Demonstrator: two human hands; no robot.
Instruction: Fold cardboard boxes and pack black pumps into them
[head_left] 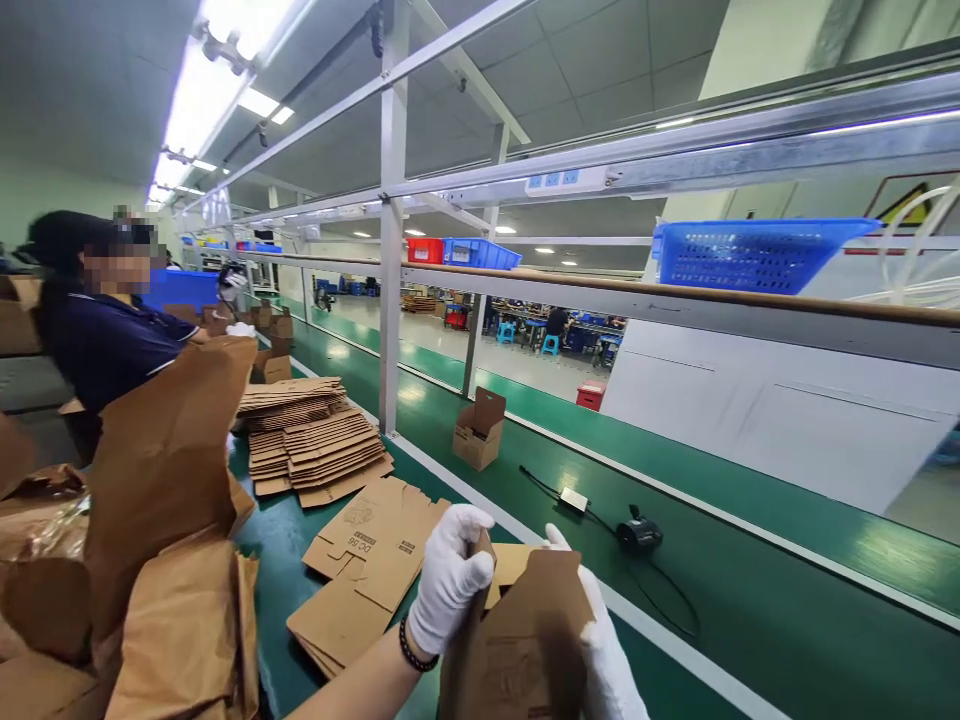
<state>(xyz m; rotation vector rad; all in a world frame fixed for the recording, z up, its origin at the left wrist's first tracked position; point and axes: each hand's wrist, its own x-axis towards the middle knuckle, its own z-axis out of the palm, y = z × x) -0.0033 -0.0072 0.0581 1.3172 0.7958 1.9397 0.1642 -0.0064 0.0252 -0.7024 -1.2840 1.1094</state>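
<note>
A brown cardboard box point(536, 640), partly opened out with a flap standing up, is between my two white-gloved hands at the bottom of the head view. My left hand point(454, 575) has its thumb and fingers closed on the box's left edge. Along the right side, my right hand point(604, 640) grips the box, its fingers partly hidden behind the cardboard. Just left of my left hand lie flat printed box blanks point(367, 545). Farther back, a tall stack of flat blanks point(315, 440) rests on the green table.
One folded box point(478, 430) stands on the green belt point(750, 600), near a black device with a cable point(637, 532). Brown wrapping paper point(176, 450) rises on the left. Beyond it, a co-worker point(105, 330) stands by more boxes. A metal post point(391, 240) and a shelf with a blue basket point(750, 255) are ahead.
</note>
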